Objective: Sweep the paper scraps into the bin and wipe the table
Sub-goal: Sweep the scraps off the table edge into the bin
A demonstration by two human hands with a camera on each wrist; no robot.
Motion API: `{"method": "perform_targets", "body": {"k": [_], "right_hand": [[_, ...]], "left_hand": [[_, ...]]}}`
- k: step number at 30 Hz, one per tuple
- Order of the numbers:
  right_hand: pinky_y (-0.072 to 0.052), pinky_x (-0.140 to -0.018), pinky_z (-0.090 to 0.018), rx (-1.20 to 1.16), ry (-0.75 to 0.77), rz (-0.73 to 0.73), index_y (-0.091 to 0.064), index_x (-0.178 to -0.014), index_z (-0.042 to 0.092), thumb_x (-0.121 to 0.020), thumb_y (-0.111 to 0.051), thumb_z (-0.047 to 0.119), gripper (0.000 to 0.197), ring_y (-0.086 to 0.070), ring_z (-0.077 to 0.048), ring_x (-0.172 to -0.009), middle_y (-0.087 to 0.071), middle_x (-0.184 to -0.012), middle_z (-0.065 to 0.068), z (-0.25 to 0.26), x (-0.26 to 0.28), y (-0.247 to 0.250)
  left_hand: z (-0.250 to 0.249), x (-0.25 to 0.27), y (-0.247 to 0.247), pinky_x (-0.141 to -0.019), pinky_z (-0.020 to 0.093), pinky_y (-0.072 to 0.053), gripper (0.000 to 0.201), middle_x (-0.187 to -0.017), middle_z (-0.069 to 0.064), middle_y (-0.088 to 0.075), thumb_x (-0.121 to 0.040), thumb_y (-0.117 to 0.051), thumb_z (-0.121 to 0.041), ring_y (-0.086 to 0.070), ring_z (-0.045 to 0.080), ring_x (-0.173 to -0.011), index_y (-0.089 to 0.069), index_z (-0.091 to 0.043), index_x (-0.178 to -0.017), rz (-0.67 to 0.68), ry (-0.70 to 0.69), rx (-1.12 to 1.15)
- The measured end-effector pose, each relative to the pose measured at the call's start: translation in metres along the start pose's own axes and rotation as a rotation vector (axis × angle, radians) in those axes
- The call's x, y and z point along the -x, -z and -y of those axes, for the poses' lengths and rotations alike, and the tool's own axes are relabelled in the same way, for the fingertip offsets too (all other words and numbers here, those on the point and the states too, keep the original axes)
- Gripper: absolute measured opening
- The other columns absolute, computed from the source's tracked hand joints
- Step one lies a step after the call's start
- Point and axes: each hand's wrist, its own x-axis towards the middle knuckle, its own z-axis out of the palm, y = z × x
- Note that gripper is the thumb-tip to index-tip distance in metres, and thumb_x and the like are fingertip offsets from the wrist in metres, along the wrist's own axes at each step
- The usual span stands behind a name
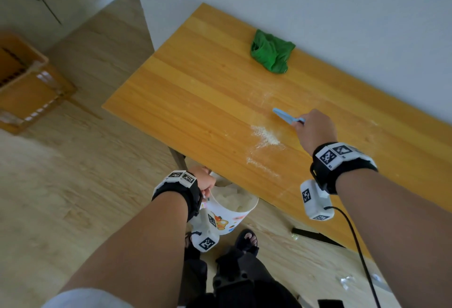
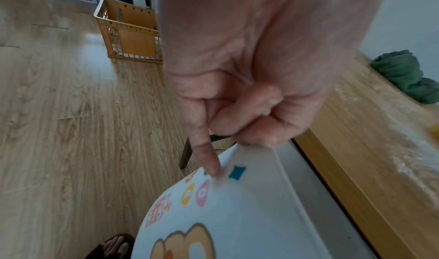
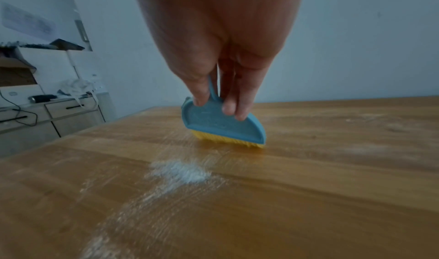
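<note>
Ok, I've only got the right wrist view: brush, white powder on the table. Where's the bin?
Observer: The bin is just below the table's near edge. The left hand pinches its rim.
Operator: Anything in it?
Observer: Yes, the head view shows white scraps inside.
Operator: And the cloth?
Observer: A green cloth lies bunched on the table by the wall, and neither hand is on it.
</note>
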Motion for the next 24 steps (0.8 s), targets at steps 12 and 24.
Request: {"method": "perform_targets", "body": {"k": [12,24], "right_hand": [[-0.04,-0.055,-0.024,0.095,0.363,0.33,-0.074,-0.108,0.01,-0.095,-0.057,0.024,0.025,-0.051,-0.019,-0.069,-0.067,-0.093,-0.009,0.026,0.011,-0.002],[-0.028,-0.043,-0.027,0.059,0.127,-0.029,-0.062,-0.074,0.002,-0.098,-0.046,0.018,0.033,-0.042,-0.021,-0.047,-0.05,-0.059,-0.008,0.021,-0.021,0.023]], "left_hand": [[0.0,-0.007,0.004,-0.087,0.047,-0.058,0.055,-0.054,0.012,-0.057,-0.089,-0.045,0.004,-0.048,0.022,-0.047,-0.038,0.003,-0.144,-0.054,0.01,0.019],[0.0,-0.01,0.006,-0.091,0.05,-0.055,0.055,-0.044,0.011,-0.057,-0.089,-0.045,0.003,-0.056,0.028,-0.058,-0.036,0.008,-0.142,-0.039,0.068,0.076]]}}
